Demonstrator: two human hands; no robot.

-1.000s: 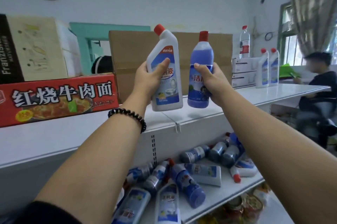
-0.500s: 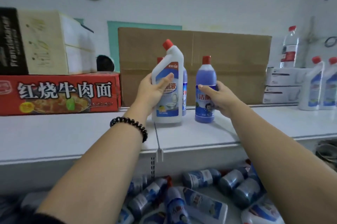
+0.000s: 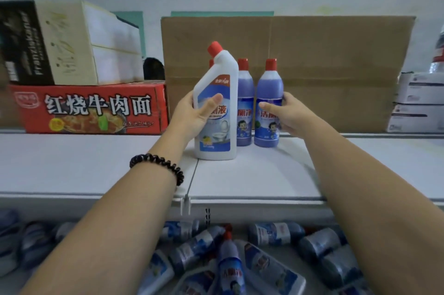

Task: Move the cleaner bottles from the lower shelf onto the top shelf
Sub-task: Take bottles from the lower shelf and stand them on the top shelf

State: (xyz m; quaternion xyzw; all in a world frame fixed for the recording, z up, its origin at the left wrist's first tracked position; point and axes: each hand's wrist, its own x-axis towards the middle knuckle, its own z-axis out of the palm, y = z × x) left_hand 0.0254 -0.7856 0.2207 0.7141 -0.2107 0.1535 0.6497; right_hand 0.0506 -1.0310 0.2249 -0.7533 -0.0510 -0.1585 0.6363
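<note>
My left hand (image 3: pixel 192 117) grips a white angled-neck cleaner bottle (image 3: pixel 217 112) with a red cap, standing upright on the white top shelf (image 3: pixel 252 174). My right hand (image 3: pixel 287 114) grips a blue round cleaner bottle (image 3: pixel 269 93), also upright on the top shelf. Between them, a little further back, stands a second blue bottle (image 3: pixel 245 100); a red cap peeks out behind the white bottle. Several more cleaner bottles (image 3: pixel 230 263) lie in a heap on the lower shelf below my arms.
A red noodle carton (image 3: pixel 91 109) with a cream box (image 3: pixel 72 42) on top sits at the left of the top shelf. A flat brown cardboard sheet (image 3: pixel 324 66) leans behind the bottles. White boxes (image 3: pixel 418 105) are stacked at the right.
Both hands carried their bottles forward and down from mid-air onto the top shelf. The bottles now stand beside the blue bottle at the back. My view turned left.
</note>
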